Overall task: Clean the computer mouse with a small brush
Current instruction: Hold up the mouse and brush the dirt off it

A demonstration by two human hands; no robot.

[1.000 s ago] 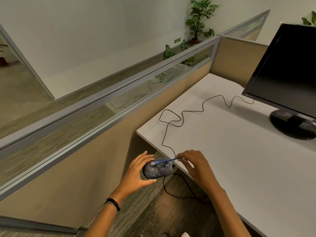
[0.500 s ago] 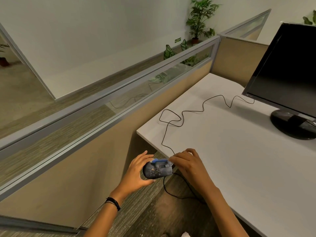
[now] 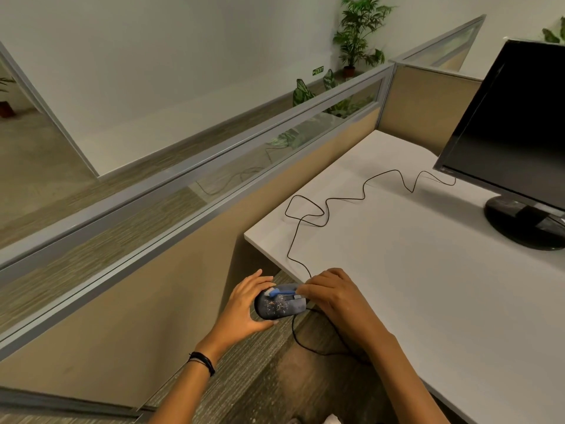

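A dark computer mouse (image 3: 282, 307) speckled with light crumbs is held in the air just off the desk's left front corner. My left hand (image 3: 244, 304) cups it from the left and underneath. My right hand (image 3: 333, 296) pinches the handle of a small blue brush (image 3: 282, 292) lying across the top of the mouse, its white bristles touching the mouse's left end near my left fingertips. The mouse's black cable (image 3: 324, 209) runs up over the desk edge, loops on the desk and goes toward the monitor.
The white desk (image 3: 428, 286) fills the right side, with a black monitor (image 3: 516, 133) and its round stand (image 3: 526, 223) at the far right. A beige partition with a glass strip (image 3: 214, 191) runs along the left. Carpeted floor (image 3: 275, 377) lies below my hands.
My right hand has slid the brush leftward along the top of the mouse, so the bristles now sit at its left end. My left hand keeps its hold.
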